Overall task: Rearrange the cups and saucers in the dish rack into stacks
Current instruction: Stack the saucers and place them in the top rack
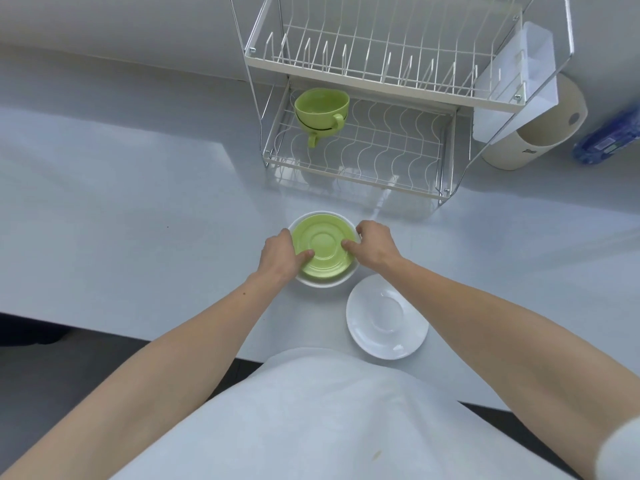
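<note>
A green saucer (323, 249) lies on top of a white saucer (323, 283) on the counter, just in front of the dish rack (356, 174). My left hand (278, 256) grips the stack's left edge, thumb on the green saucer. My right hand (374, 245) grips the right edge the same way. Two green cups (320, 112) sit nested, one inside the other, at the back left of the rack's lower shelf. A single white saucer (386, 317) lies on the counter to the right of the stack, near the front edge.
The rack's upper shelf (381, 57) holds no dishes; a clear cutlery holder (516, 84) hangs on its right end. A cream cylindrical container (540, 133) and a blue packet (609, 136) stand to the right of the rack. The counter's front edge runs close to my body.
</note>
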